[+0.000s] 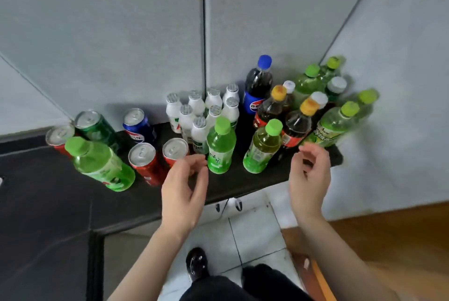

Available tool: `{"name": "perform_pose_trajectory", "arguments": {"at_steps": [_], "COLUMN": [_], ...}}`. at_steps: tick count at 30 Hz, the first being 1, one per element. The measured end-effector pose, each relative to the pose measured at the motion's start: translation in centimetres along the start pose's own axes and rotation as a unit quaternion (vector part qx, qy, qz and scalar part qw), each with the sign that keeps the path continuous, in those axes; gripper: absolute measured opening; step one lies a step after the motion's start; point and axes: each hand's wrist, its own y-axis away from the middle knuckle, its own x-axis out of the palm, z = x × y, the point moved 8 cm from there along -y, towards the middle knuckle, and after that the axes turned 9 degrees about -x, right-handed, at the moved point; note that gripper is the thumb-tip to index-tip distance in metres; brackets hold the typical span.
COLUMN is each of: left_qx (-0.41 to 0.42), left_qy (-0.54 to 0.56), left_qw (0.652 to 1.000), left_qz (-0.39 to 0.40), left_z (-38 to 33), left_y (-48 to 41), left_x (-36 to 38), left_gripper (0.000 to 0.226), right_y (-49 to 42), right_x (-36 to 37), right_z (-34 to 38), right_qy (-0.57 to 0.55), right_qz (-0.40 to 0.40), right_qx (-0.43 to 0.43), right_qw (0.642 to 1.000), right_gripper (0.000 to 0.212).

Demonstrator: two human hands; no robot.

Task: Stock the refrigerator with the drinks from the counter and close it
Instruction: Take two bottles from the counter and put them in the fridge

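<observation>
While left hand (184,188) hides red can (175,149) base, far-right bottles (334,124) blur.

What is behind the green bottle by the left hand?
Small white bottles with foil lids stand behind the green bottle. It hides the lower part of the nearest ones.

Counter stock:
- Small white plastic bottles with foil tops (199,130) (172,108) (232,111): eight.
- Green-capped green plastic bottles (220,147) (102,164) (263,147): seven.
- White-capped bottles, bodies mostly hidden (336,84) (319,98) (289,85): three.
- Orange-capped dark tea bottles (298,123) (271,108): two.
- Blue-capped dark cola bottle (258,84): one.
- Red aluminium cans (143,157) (175,149) (59,134): three.
- Green can (93,123): one.
- Blue can (138,125): one.
</observation>
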Motion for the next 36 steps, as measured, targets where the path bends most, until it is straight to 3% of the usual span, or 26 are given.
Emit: {"name": "perform_pose_trajectory", "arguments": {"at_steps": [4,8,12,17,20,28,36], "left_qx": [0.093,0.141,0.137,0.094,0.089,0.106,0.106], "left_qy": [-0.008,-0.028,-0.060,-0.126,-0.148,-0.123,0.002], "left_qw": [0.995,0.988,0.982,0.959,0.948,0.961,0.987], "left_qz": [0.035,0.051,0.115,0.237,0.268,0.222,0.120], "left_z": [-5.2,-8.8,-10.8,-10.3,-9.9,-9.9,-13.3], "left_y": [-3.4,-7.2,-10.3,-12.3,-12.5,-13.1,-13.9], "left_x": [2.8,5.9,10.3,15.5,17.0,17.0,14.2], "left_gripper": [0.018,0.021,0.034,0.051,0.051,0.038,0.038], "right_y": [-3.4,-6.5,-8.5,-9.1,-9.3,-9.8,-12.4], "right_x": [-1.2,-0.5,0.7,1.8,2.0,2.6,-2.2], "right_z": [0.9,1.0,1.6,0.1,-0.7,-1.6,3.0], "right_qy": [0.011,0.047,0.080,0.083,0.100,0.098,-0.003], "right_qz": [-0.050,-0.020,0.035,0.096,0.105,0.131,0.032], "right_qx": [-0.024,-0.036,-0.096,-0.108,-0.121,-0.148,-0.197], "right_qw": [0.998,0.998,0.992,0.986,0.982,0.975,0.980], "right_gripper": [0.023,0.035,0.038,0.028,0.027,0.018,0.022]}}
